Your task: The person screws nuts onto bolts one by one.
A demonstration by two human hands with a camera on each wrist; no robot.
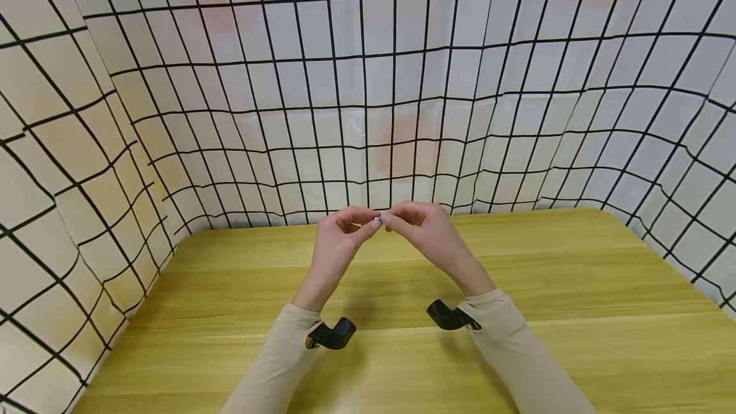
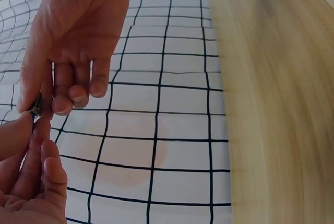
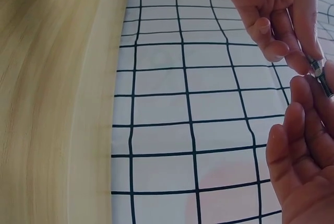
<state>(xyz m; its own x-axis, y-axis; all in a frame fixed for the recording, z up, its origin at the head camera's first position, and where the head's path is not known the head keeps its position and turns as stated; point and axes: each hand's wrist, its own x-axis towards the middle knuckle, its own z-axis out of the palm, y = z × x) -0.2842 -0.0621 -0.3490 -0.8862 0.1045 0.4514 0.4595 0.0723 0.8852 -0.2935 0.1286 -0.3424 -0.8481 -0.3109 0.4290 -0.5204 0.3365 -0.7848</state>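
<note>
Between the fingertips of both hands is a small metal bolt [image 3: 323, 83], dark and threaded, with a silvery nut-like piece [image 3: 316, 69] on it. My left hand [image 1: 338, 238] pinches one end of it between thumb and index finger. From the other side, my right hand [image 1: 428, 235] pinches the opposite end the same way. The fingertips of the two hands nearly meet, raised over the far part of the table. In the left wrist view, only a bit of the bolt [image 2: 36, 104] shows, since the fingers cover most of it.
A yellow wooden table [image 1: 230, 312] lies under the hands. White sheeting with a black grid [image 1: 339, 82] stands along its back and sides. Each wrist carries a black camera, one on the left [image 1: 335, 333] and one on the right [image 1: 445, 315].
</note>
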